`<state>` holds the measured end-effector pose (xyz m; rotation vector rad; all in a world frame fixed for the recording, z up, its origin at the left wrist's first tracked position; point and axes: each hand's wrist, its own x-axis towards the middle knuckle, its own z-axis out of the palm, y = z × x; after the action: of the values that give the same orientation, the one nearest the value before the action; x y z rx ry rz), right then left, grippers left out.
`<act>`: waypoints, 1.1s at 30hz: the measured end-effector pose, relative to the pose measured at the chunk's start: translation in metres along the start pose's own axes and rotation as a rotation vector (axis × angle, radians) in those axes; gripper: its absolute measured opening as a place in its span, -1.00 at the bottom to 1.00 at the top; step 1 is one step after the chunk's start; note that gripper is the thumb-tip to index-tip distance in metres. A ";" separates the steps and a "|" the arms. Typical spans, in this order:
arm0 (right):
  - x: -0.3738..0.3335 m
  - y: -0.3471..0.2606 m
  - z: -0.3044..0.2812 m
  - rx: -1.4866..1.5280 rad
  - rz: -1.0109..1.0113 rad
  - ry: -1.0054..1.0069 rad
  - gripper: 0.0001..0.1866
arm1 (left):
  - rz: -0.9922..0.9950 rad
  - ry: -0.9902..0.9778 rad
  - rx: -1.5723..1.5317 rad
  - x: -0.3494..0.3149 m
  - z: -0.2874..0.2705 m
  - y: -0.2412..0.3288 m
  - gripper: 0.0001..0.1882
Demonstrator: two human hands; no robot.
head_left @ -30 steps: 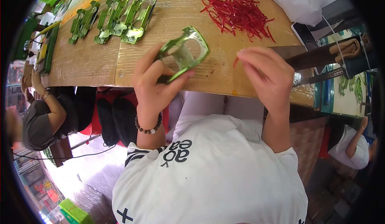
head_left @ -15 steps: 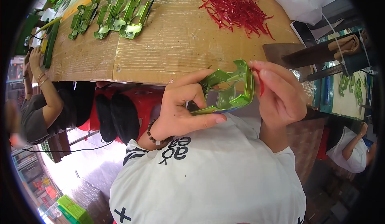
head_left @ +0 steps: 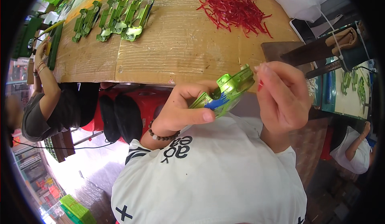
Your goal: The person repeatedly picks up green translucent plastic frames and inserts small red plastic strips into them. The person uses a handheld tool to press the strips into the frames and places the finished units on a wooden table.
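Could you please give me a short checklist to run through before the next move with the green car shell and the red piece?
1. Left hand grips the shiny green toy car shell with blue markings firmly: ok, thumb and fingers wrap it.
2. Right hand holds a small red plastic piece at its fingertips: ok, though only a sliver shows.
3. Red piece lined up with the shell's end: cannot tell, the fingers hide the contact.
4. Pile of thin red plastic strips on the cardboard-covered table: ok, plenty there.
5. Row of green car shells lying apart from the hands: ok.
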<state>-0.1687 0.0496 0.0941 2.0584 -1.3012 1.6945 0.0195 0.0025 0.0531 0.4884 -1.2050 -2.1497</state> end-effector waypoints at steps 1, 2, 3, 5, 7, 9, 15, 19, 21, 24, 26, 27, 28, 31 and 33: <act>0.001 -0.003 -0.002 -0.049 0.012 -0.011 -0.58 | 0.034 0.043 0.076 0.000 0.003 0.001 -0.60; 0.002 -0.006 -0.003 -0.098 0.024 -0.022 -0.57 | 0.119 0.079 0.210 0.000 0.003 0.001 -0.61; 0.001 -0.007 -0.003 -0.143 0.045 -0.021 -0.57 | 0.198 0.126 0.346 0.000 0.004 0.002 -0.61; 0.001 -0.010 -0.003 -0.223 0.096 -0.009 -0.57 | 0.461 0.200 0.734 0.002 0.001 0.000 -0.62; 0.001 -0.012 -0.002 -0.233 0.179 -0.037 -0.59 | 0.603 0.278 0.847 0.005 0.005 -0.005 -0.63; 0.007 -0.016 -0.004 -0.186 0.288 -0.107 -0.62 | 0.718 0.330 1.021 0.006 0.006 -0.007 -0.64; 0.018 -0.021 -0.005 -0.099 0.426 -0.169 -0.69 | 0.894 0.440 1.335 0.008 0.002 -0.013 -0.65; 0.022 -0.021 -0.007 -0.092 0.367 -0.199 -0.67 | 0.981 0.462 1.351 0.011 -0.002 -0.016 -0.65; 0.025 -0.022 -0.009 -0.088 0.337 -0.244 -0.67 | 1.011 0.453 1.362 0.011 -0.003 -0.016 -0.65; 0.029 -0.021 -0.010 -0.068 0.295 -0.286 -0.66 | 1.033 0.435 1.386 0.011 -0.005 -0.015 -0.65; 0.030 -0.020 -0.009 -0.054 0.271 -0.309 -0.65 | 1.035 0.423 1.396 0.011 -0.006 -0.014 -0.65; 0.030 -0.019 -0.010 -0.036 0.261 -0.327 -0.64 | 1.032 0.422 1.399 0.011 -0.006 -0.014 -0.65; 0.031 -0.018 -0.010 -0.017 0.252 -0.346 -0.64 | 1.030 0.420 1.401 0.011 -0.007 -0.014 -0.65; 0.034 -0.014 -0.017 0.085 0.232 -0.450 -0.63 | 1.010 0.414 1.368 0.010 -0.007 -0.016 -0.65; 0.039 -0.011 -0.024 0.163 0.214 -0.536 -0.62 | 0.990 0.402 1.326 0.010 -0.007 -0.017 -0.65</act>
<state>-0.1790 0.0511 0.1397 2.6806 -1.6258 1.4091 0.0105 -0.0016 0.0349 0.5919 -1.9147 -0.2400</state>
